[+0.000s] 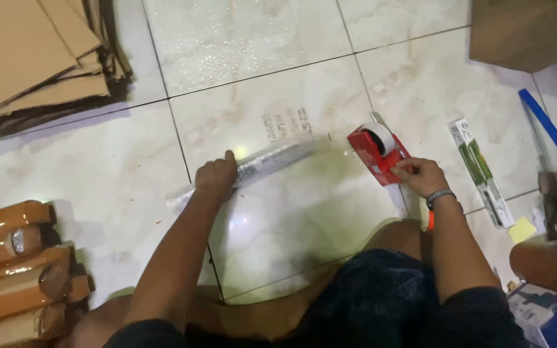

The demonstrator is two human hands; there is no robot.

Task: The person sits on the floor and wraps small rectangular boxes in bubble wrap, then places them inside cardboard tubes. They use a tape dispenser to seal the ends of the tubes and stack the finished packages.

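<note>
On the tiled floor [304, 212] in front of me, my left hand [216, 176] presses closed on a bubble-wrap roll [272, 161]. My right hand [420, 175] grips the red tape dispenser [376, 149] at the roll's far end. I judge 1 end is being taped; the rest looks untaped.

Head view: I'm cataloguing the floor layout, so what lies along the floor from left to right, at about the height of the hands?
Brown taped parcels → left hand pressing a bubble-wrapped roll → red tape dispenser → right hand gripping it → narrow green-and-white packet → yellow sticky pad → blue handle.
</note>
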